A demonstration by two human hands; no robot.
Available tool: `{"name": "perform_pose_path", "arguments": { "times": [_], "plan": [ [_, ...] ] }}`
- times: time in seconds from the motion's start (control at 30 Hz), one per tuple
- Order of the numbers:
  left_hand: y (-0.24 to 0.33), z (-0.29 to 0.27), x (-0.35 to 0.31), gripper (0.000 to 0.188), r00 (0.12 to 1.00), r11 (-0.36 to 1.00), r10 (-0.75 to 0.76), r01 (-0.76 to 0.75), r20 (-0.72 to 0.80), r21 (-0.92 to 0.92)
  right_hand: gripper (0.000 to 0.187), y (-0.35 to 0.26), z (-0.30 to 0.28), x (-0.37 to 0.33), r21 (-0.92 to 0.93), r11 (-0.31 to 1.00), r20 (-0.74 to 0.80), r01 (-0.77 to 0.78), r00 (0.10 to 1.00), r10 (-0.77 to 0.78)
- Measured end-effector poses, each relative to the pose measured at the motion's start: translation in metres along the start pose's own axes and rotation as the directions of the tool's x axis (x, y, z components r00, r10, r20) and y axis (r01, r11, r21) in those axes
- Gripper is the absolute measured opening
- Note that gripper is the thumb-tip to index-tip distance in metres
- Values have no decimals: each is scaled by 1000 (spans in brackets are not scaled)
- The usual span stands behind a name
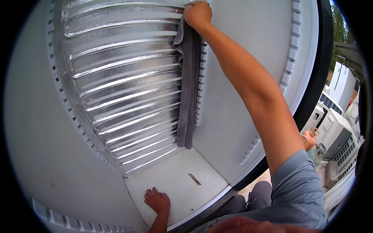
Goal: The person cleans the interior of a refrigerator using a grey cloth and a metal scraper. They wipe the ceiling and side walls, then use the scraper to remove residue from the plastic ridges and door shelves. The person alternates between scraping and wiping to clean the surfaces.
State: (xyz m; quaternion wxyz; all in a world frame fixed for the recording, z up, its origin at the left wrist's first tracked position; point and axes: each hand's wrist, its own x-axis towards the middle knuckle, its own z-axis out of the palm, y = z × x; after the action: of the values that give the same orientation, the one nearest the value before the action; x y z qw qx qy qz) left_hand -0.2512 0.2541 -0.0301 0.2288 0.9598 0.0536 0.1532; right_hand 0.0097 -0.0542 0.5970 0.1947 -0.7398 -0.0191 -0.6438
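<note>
High on the back wall of a white refrigerator cabinet, my right hand (198, 15) is closed around the top of a grey cloth (186, 85). The cloth hangs down in long folds along the right edge of the wall, its lower end just above the cabinet floor. Silver foil (128, 70) covers the back wall, with rows of raised horizontal tubing under it. Down on the white cabinet floor (178, 186) rests my left hand (157, 200), fingers apart and slightly bent, with nothing in it.
Notched shelf strips (58, 81) run up the side walls. A short slot-like strip (194, 179) marks the floor panel. Black edging (322, 50) frames the cabinet opening at right. Outside stand white air-conditioner units (338, 136), an orange gas cylinder (309, 139) and a white refrigerator (342, 83).
</note>
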Motion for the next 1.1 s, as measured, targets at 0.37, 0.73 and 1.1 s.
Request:
{"name": "perform_pose_path", "arguments": {
  "times": [0.37,0.73,1.1],
  "plan": [
    [3,5,1,45,1000,1000,-5,6,10,-19,27,-2,6,-5,-98,995,-100,-31,995,21],
    [-3,12,-5,45,1000,1000,11,-11,-21,-12,24,24,-4,76,-166,942,-105,293,944,-313],
    [-38,55,-2,47,982,996,89,-89,-168,5,30,-5,-22,101,32,987,-72,157,985,-154]
  ]
}}
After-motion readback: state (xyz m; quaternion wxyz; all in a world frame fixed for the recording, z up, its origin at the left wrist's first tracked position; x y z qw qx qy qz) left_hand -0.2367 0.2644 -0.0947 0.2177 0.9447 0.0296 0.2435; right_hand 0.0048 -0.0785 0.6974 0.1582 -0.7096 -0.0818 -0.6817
